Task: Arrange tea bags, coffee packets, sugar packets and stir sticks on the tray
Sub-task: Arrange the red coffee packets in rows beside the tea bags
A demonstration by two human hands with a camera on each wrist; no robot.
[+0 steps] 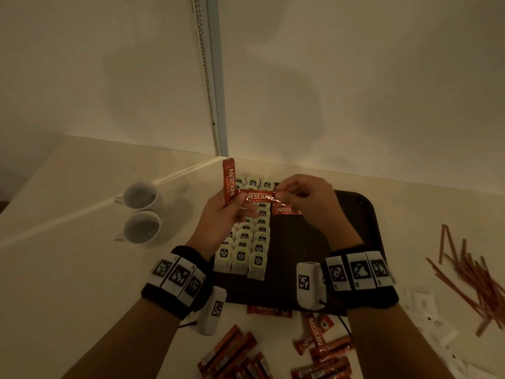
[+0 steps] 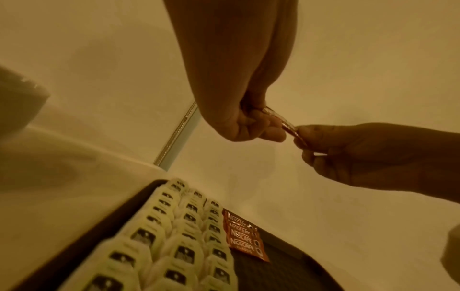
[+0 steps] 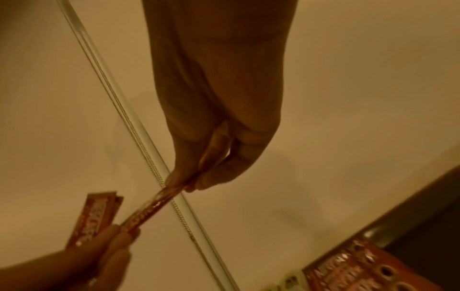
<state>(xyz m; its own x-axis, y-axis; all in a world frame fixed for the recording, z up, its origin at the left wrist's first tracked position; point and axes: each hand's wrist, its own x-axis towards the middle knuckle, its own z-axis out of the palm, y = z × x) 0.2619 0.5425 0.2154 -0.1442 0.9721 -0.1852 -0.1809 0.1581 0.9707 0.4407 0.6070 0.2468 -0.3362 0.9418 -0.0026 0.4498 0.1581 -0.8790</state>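
Observation:
A dark tray (image 1: 352, 214) holds rows of white tea bags (image 1: 250, 242) along its left side and a few red coffee packets (image 1: 287, 210) beside them. Above the tray my left hand (image 1: 237, 199) grips upright coffee packets (image 1: 229, 181) and pinches the left end of a level coffee packet (image 1: 257, 196). My right hand (image 1: 281, 196) pinches that packet's right end. The right wrist view shows the stretched packet (image 3: 151, 208) between my right hand (image 3: 189, 183) and left hand (image 3: 117, 236). The left wrist view shows the tea bags (image 2: 174, 236) and tray packets (image 2: 244, 238) below.
Two white cups (image 1: 142, 212) stand left of the tray. Loose coffee packets (image 1: 237, 356) lie on the counter in front. Brown stir sticks (image 1: 470, 274) and white sugar packets (image 1: 426, 305) lie at the right. A wall with a hanging bead chain (image 1: 207, 77) is close behind.

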